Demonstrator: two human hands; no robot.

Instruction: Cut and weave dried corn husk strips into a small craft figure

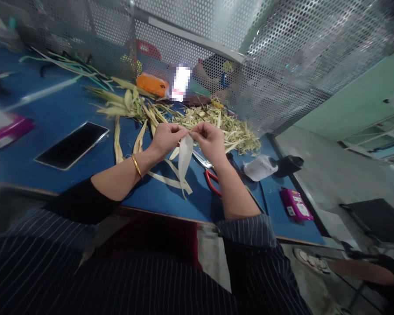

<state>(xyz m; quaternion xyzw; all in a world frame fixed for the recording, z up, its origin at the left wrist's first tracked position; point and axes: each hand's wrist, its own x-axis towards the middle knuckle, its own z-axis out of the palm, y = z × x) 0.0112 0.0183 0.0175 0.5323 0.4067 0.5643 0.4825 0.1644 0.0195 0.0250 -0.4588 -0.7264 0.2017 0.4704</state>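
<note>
A pale corn husk (185, 161) hangs down over the blue table, its upper end pinched between both my hands. My left hand (167, 139), with a gold bangle on the wrist, grips it from the left. From the right, my right hand (210, 141) pinches the same end, and the fingertips of both hands nearly meet. Below the right hand lie scissors (212, 181) with red handles, partly hidden by the forearm. Under the hanging husk a pale husk strip (167, 180) rests on the table. More dry husks (138, 139) lie beside my left hand.
A heap of shredded husk (239, 133) sits behind my hands, near a perforated metal screen (197, 41). A black phone (72, 145) lies left. An orange packet (152, 84) is at the back. Right are a white roll (260, 168) and a magenta packet (296, 204).
</note>
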